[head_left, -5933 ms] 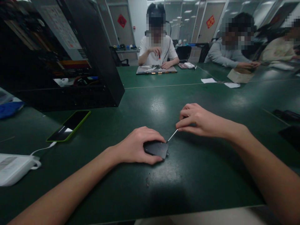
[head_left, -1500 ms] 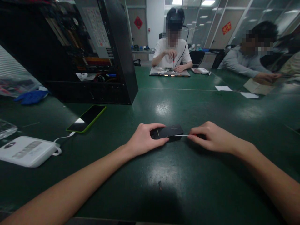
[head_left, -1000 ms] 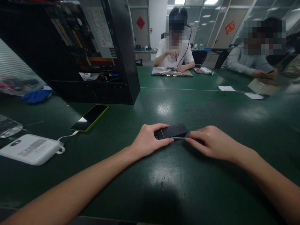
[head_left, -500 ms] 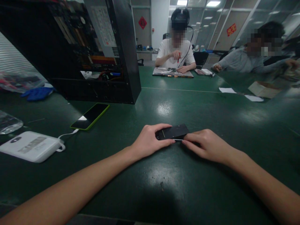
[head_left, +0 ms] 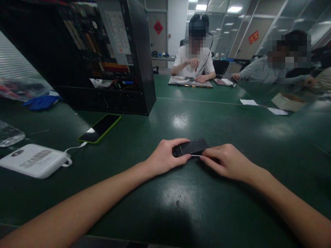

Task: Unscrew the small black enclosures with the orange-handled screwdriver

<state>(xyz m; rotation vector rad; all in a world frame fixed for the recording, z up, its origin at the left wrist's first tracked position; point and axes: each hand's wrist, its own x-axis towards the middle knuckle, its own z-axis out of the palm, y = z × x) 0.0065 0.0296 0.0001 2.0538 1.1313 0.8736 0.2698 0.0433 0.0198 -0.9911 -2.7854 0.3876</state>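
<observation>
A small flat black device (head_left: 193, 146) rests on the green table (head_left: 165, 193) in the middle of the head view. My left hand (head_left: 167, 155) grips its left end between thumb and fingers. At its near right corner my right hand (head_left: 223, 159) is pinched around a thin tool (head_left: 196, 155). The tool's pale shaft runs along the device's near edge towards my left thumb, and a bit of orange shows at my right fingertips. Most of the tool's handle is hidden in the fingers.
An open black computer case (head_left: 103, 100) stands at the back left. Near it lie a green-edged phone (head_left: 100, 128), cabled to a white power bank (head_left: 33, 162), and a blue cloth item (head_left: 41, 102). Two people sit across, one working over a flat panel (head_left: 190, 82).
The view has shifted slightly. My left hand keeps its grip on the device. At my right fingertips, a bit of orange now shows on the tool.
</observation>
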